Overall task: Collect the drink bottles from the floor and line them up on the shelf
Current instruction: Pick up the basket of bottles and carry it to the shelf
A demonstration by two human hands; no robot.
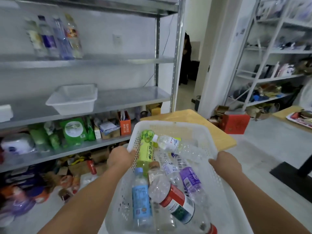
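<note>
My left hand [120, 158] grips the nine o'clock rim of the white perforated plastic basket [168, 124], fingers curled over its edge. My right hand [226, 163] clasps the three o'clock rim. Plastic drink bottles lie heaped inside: a green-labelled bottle [146, 149] at eleven o'clock, a blue-labelled bottle [141, 200] at seven, a red-banded clear bottle [177, 200] at five. Up at ten o'clock, four upright bottles [54, 38] stand in a row on the grey metal shelf [118, 61]. A light wooden worktop [194, 117] lies beyond the basket at twelve.
</note>
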